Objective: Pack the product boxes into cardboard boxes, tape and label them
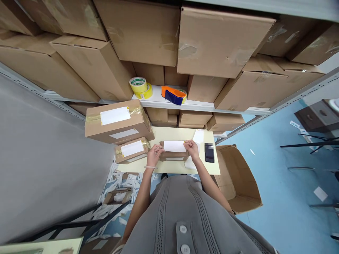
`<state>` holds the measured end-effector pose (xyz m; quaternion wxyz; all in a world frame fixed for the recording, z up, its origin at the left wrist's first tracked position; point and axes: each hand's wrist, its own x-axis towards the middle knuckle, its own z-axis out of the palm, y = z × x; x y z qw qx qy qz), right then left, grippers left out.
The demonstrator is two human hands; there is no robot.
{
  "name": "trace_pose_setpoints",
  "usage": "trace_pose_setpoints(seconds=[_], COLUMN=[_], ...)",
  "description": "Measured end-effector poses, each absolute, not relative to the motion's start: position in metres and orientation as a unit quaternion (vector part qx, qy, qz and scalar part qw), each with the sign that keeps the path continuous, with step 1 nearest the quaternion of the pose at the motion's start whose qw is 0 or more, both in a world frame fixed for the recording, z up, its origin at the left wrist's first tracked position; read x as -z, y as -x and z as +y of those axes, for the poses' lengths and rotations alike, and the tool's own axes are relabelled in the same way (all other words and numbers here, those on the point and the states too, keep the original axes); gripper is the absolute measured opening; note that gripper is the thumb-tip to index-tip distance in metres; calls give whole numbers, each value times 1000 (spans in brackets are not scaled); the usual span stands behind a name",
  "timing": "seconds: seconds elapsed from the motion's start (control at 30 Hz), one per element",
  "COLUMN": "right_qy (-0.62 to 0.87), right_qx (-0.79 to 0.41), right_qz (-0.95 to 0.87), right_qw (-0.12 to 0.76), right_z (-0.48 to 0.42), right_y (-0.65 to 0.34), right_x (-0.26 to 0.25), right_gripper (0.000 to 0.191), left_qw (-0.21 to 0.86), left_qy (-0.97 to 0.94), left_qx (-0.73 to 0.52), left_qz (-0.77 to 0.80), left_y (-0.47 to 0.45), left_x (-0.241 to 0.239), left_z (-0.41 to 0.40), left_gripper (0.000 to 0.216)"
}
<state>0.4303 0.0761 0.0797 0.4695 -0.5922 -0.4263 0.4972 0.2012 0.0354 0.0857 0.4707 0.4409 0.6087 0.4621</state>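
Observation:
A white label (174,146) lies over the top of a small cardboard box (167,155) on the pale yellow table. At the label's left end, my left hand (154,155) has its fingers pinched together. My right hand (191,148) pinches the label's right end. A second white label shows on the box's near side. To the right lie white paper (198,136) and a black phone (209,152). Left of my hands, a labelled box (131,150) stands in front of a larger labelled box (118,121).
Shelves ahead hold several cardboard boxes (206,42), yellow tape rolls (143,88) and an orange and blue tape dispenser (174,95). A large open carton (238,176) stands right of the table (185,132). Paper scraps (132,183) litter the floor at the left.

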Motion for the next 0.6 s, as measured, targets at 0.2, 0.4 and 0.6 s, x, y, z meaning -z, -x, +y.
trace_pose_setpoints(seconds=[0.2, 0.4, 0.6], right_qy=[646, 631, 613], right_qx=[-393, -400, -409], right_qz=[-498, -504, -495], right_qw=[423, 433, 459], right_z=[78, 80, 81], right_y=[-431, -430, -433], right_x=[-67, -61, -63], right_gripper=[25, 24, 25], left_qw=[469, 383, 353], left_qy=[-440, -446, -463], left_qx=[-453, -441, -419], left_qz=[617, 678, 697], left_y=[-197, -203, -212], left_x=[-73, -59, -46], left_z=[33, 38, 41], left_gripper=[27, 22, 16])
